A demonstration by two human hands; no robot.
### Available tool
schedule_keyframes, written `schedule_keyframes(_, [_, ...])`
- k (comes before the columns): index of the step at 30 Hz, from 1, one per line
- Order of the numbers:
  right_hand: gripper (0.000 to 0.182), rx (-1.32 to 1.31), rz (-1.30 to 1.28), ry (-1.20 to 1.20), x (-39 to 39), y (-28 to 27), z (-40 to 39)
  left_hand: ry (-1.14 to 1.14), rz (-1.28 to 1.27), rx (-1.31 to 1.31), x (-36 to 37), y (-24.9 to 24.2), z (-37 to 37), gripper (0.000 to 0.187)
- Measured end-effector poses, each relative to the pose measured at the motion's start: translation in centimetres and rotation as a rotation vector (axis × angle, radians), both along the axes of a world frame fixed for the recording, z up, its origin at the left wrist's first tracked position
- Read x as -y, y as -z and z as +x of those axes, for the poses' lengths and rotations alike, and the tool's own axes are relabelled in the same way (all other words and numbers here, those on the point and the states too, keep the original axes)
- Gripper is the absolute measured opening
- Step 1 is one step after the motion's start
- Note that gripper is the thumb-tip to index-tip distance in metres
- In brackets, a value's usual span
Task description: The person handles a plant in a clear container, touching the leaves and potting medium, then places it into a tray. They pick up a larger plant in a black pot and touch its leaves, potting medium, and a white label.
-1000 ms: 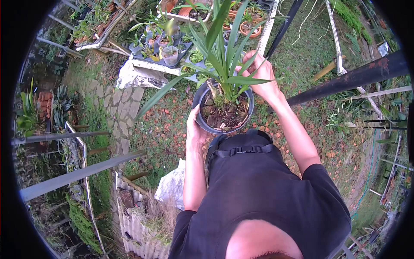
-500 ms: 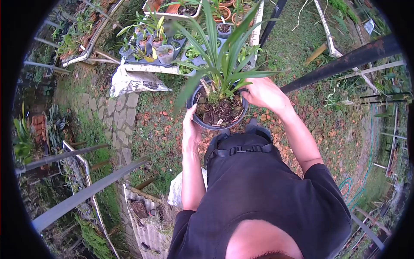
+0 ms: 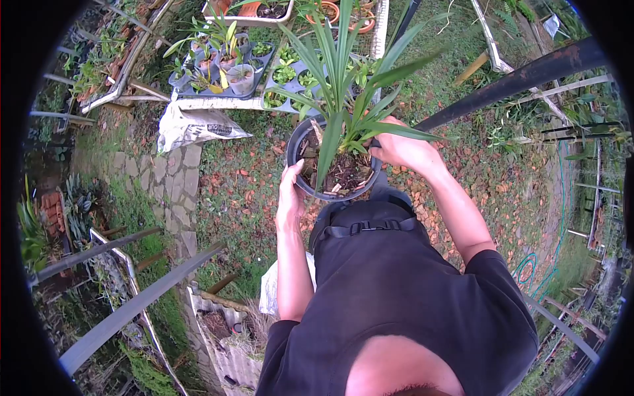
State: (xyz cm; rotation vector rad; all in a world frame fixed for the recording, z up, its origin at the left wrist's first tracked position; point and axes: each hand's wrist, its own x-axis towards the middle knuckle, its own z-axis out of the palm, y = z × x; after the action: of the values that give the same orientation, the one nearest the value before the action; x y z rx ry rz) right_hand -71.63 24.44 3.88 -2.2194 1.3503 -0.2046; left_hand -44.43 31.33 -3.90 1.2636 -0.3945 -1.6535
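A round black pot (image 3: 295, 173) with dark soil and bark bits is held in front of my waist. Long green leaves of a plant (image 3: 353, 125) rise from it and spread over its rim. My left hand (image 3: 290, 196) grips the pot's left side, with the thumb on the rim. At the pot's right edge, my right hand (image 3: 403, 146) is closed on the rim, its fingertips partly hidden by leaves.
Ahead stands a bench (image 3: 218, 104) with potted seedlings and trays. A white plastic bag (image 3: 198, 127) hangs at its front left. Dark metal poles (image 3: 508, 82) cross at right; grey bars (image 3: 142, 297) cross at lower left. A stone path (image 3: 175, 178) runs at left.
The plant's leaves have shifted and swung, one now hanging over the pot's front soil. The bench and bag appear slightly further left and up in view. Both hands remain at the pot.
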Motion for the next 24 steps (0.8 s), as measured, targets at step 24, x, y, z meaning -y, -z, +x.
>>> schedule_keyframes(24, [0.045,0.272,-0.16,-0.168,-0.9,1.7,-1.6,-0.037,-0.06,0.031,-0.2,0.3,-0.4,0.033])
